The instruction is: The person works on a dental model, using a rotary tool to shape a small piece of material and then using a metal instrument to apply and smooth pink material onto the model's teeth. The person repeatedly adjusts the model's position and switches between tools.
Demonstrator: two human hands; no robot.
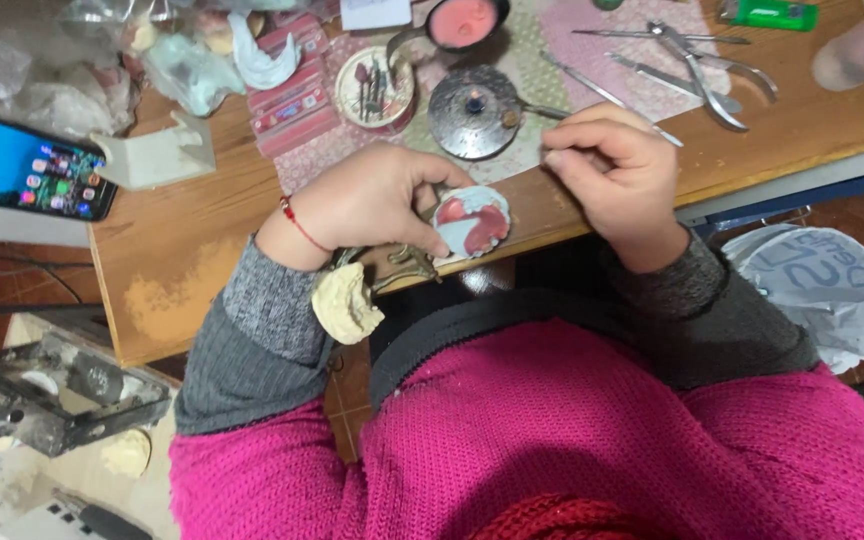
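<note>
Pink-and-white plaster dental cast (472,222) sits pinched in the curled left hand (372,200) at the wooden surface (192,250) edge. Right hand (617,180) hovers just beside it, fingers (577,160) narrowly closed around a thin metal tool (612,100).

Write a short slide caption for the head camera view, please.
Left hand holds a pink-and-white dental cast at the wooden table edge; right hand grips a thin metal tool.

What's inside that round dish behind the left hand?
The round dish holds several small pink and dark rod-like bits lying together. Its bottom beneath them is covered and too small to make out.
</note>
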